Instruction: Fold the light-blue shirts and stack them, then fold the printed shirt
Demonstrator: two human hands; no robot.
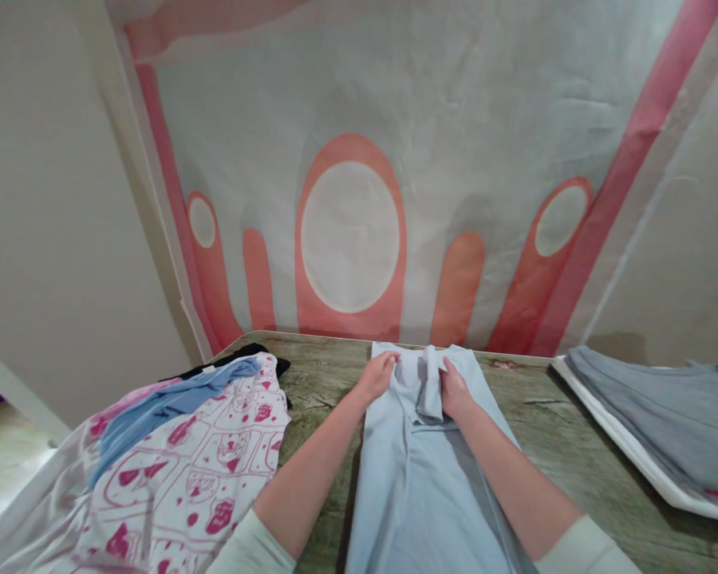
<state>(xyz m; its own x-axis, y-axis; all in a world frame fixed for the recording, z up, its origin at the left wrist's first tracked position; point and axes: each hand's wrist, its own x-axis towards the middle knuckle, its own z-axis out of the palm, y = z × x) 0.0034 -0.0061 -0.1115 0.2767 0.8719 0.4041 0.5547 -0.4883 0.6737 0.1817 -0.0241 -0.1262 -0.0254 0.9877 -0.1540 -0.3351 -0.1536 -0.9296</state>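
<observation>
A pale blue garment (419,486) lies lengthwise down the middle of a wooden table (550,438). My left hand (376,375) grips its far left edge, fingers closed on the cloth. My right hand (455,389) pinches a bunched fold of the same garment near its far end. Both forearms stretch out over the cloth.
A heap of clothes sits at the left: a white piece with pink print (185,470), a blue one (167,402), a black one (245,353). Folded grey garments (664,414) lie on a white board (646,462) at the right. A wall hanging with orange shapes (350,239) stands behind the table.
</observation>
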